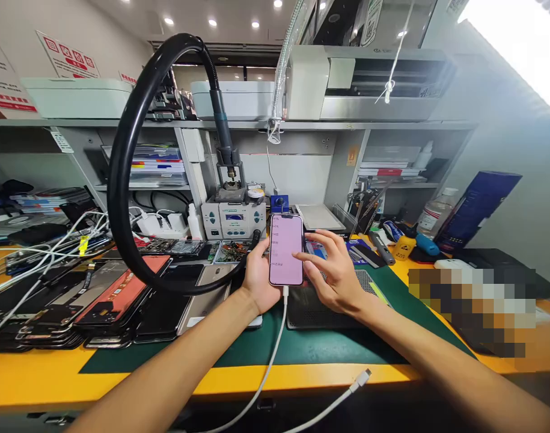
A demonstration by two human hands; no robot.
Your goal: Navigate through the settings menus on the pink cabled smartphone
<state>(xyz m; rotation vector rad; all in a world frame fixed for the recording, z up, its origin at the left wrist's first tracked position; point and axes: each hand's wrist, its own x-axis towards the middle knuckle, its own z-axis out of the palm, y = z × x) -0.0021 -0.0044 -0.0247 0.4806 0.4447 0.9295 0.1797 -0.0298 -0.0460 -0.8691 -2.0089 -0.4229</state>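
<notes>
My left hand (259, 275) is wrapped round the left side of an upright smartphone (285, 242), whose lit, pinkish-white screen shows a list of lines too small to read. A white charging cable (280, 337) runs from the phone's bottom edge down past the bench front. My right hand (333, 270) holds nothing; its fingers are spread, and the index fingertip is at the screen's right part. Whether that fingertip presses the glass I cannot tell. Below both hands are a dark perforated plate (315, 319) and a green mat (238, 355).
Stacked phone screens and housings (116, 294) cover the left side. A thick black hose (116, 156) arches over them. Behind the phone stands a grey soldering station (234, 219). A loose white cable (338, 402) hangs in front. On the right are a yellow bottle (404, 248) and a clear bottle (437, 211).
</notes>
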